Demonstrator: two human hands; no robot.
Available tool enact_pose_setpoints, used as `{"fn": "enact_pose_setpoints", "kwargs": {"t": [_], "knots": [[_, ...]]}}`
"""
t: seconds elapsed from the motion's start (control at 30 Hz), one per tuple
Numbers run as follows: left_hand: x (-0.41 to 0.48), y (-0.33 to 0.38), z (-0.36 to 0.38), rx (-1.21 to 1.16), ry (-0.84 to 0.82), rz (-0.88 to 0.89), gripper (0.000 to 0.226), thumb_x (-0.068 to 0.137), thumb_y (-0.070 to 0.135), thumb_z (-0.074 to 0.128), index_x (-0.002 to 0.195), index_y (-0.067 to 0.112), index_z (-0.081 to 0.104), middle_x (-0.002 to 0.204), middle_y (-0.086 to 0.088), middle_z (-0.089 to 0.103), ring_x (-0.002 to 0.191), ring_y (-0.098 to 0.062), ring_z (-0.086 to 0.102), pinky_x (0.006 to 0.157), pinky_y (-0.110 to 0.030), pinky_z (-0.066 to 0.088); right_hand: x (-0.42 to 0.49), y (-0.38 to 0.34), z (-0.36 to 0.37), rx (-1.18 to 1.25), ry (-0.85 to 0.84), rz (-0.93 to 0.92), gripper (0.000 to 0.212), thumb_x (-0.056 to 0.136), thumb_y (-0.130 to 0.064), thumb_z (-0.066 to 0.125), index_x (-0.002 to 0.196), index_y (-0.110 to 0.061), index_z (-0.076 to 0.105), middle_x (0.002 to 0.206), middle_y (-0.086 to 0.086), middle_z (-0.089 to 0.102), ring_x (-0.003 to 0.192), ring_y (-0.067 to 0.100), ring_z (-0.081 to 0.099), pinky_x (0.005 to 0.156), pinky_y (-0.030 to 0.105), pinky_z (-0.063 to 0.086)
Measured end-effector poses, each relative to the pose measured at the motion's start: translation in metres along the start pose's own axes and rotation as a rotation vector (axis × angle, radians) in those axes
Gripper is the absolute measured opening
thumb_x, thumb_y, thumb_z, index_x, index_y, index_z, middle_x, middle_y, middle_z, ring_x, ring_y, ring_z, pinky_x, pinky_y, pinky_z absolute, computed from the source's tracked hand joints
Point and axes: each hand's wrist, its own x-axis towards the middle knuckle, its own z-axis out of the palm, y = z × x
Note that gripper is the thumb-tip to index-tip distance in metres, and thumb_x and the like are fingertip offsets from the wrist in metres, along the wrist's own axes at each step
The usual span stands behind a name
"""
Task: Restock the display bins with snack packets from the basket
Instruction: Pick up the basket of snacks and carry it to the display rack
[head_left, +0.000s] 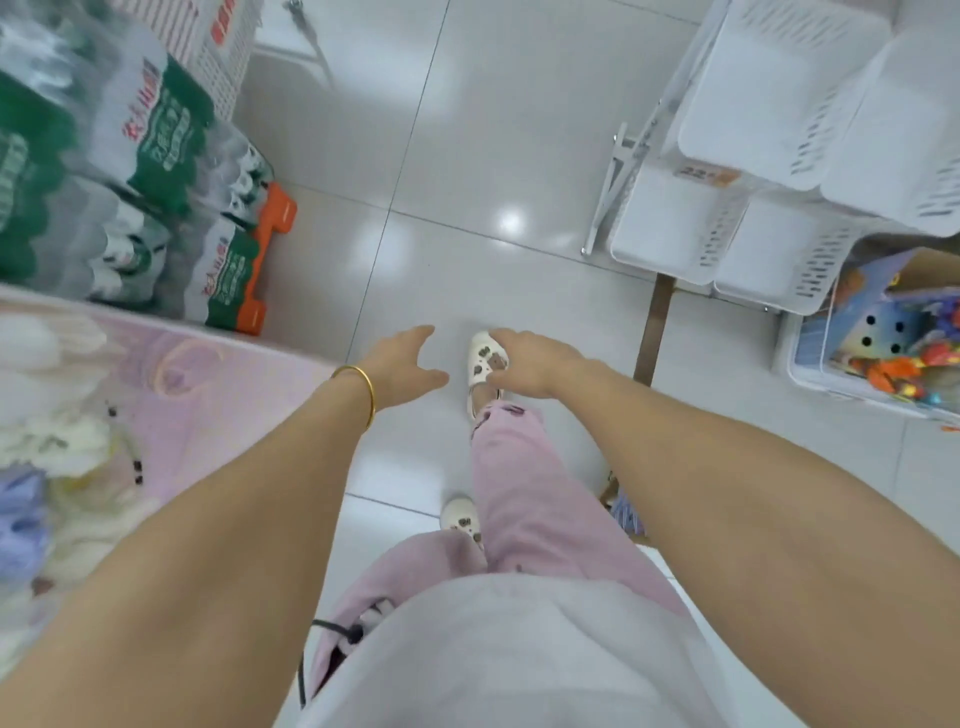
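**Both hands empty; basket off to the right**

Stretched out low in front, over the tiled floor (467, 156): left hand (402, 371), with a gold bangle (363, 384) at the wrist, and right hand (535, 364), near each other and level. Fingers loosely spread on both, palms down, nothing held in either. Directly beneath the right hand, a white shoe (483, 353), mid-stride by the look of it.

No snack packet within reach. Basket (800, 364) at the right edge of the view, well apart from both hands and slightly ahead of them, part cut off by the frame, so no telling its long axis. Inside it, colourful packets (893, 364), too blurred to read. Just beyond the basket, further ahead and also to the right, the white slotted bins (665, 218), stacked in tiers and showing bare bottoms.

Judged from this: between steps, walking or turning toward the stock, no packet yet picked. Right hand clearly the nearer to the basket; a reach to the right and slightly forward, probably with a turn of the body that way. Then a short carry forward to the bins beside it.

On the left, out of the way, wrapped water packs (156, 130) on an orange pallet (270, 249).
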Motion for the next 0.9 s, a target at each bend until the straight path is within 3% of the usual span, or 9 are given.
{"fn": "enact_pose_setpoints", "kwargs": {"t": [0.07, 0.3, 0.43, 0.53, 0.7, 0.9], "knots": [[0.034, 0.014, -0.039, 0.006, -0.027, -0.033, 0.073, 0.089, 0.032, 0.059, 0.148, 0.021, 0.020, 0.153, -0.004, 0.026, 0.138, -0.024, 0.028, 0.113, -0.038, 0.026, 0.030, -0.004, -0.041, 0.007, -0.014, 0.024, 0.059, 0.091, -0.036, 0.052, 0.143, -0.020, 0.030, 0.136, 0.006, 0.046, 0.119, 0.028, 0.049, 0.084, 0.034, 0.040], [0.144, 0.079, -0.183, -0.019, -0.092, -0.060, 0.074, 0.087, 0.035, 0.059, 0.148, 0.022, 0.019, 0.152, -0.006, 0.027, 0.137, -0.027, 0.031, 0.111, -0.042, 0.028, 0.124, -0.024, -0.204, -0.010, -0.021, 0.019, 0.061, 0.092, -0.041, 0.049, 0.144, -0.017, 0.028, 0.136, 0.008, 0.045, 0.121, 0.029, 0.048, 0.090, 0.038, 0.043], [0.208, 0.103, -0.270, -0.015, -0.095, -0.062, 0.074, 0.087, 0.034, 0.059, 0.148, 0.021, 0.019, 0.151, -0.006, 0.030, 0.136, -0.026, 0.033, 0.111, -0.038, 0.029, 0.185, -0.034, -0.295, -0.027, -0.009, 0.023, 0.059, 0.092, -0.039, 0.049, 0.142, -0.016, 0.029, 0.134, 0.009, 0.047, 0.117, 0.029, 0.050, 0.086, 0.037, 0.042], [0.267, 0.119, -0.342, 0.000, -0.077, -0.056, 0.073, 0.087, 0.032, 0.059, 0.148, 0.020, 0.020, 0.149, -0.008, 0.033, 0.134, -0.028, 0.035, 0.107, -0.034, 0.031, 0.241, -0.043, -0.367, -0.019, 0.005, 0.039, 0.060, 0.092, -0.040, 0.050, 0.143, -0.015, 0.029, 0.136, 0.009, 0.046, 0.121, 0.029, 0.047, 0.091, 0.037, 0.041], [0.363, 0.148, -0.477, 0.014, -0.098, -0.049, 0.074, 0.089, 0.034, 0.058, 0.149, 0.021, 0.017, 0.153, -0.005, 0.027, 0.138, -0.026, 0.028, 0.111, -0.037, 0.027, 0.333, -0.070, -0.503, 0.034, 0.034, 0.061, 0.062, 0.092, -0.040, 0.048, 0.145, -0.016, 0.026, 0.137, 0.008, 0.045, 0.121, 0.029, 0.047, 0.090, 0.037, 0.042], [0.465, 0.190, -0.631, 0.057, -0.099, -0.051, 0.072, 0.089, 0.035, 0.057, 0.149, 0.022, 0.018, 0.152, -0.008, 0.027, 0.139, -0.027, 0.027, 0.112, -0.039, 0.026, 0.431, -0.094, -0.655, 0.051, 0.067, 0.073, 0.059, 0.091, -0.039, 0.048, 0.143, -0.019, 0.028, 0.131, 0.006, 0.048, 0.116, 0.027, 0.050, 0.079, 0.033, 0.040]]}}
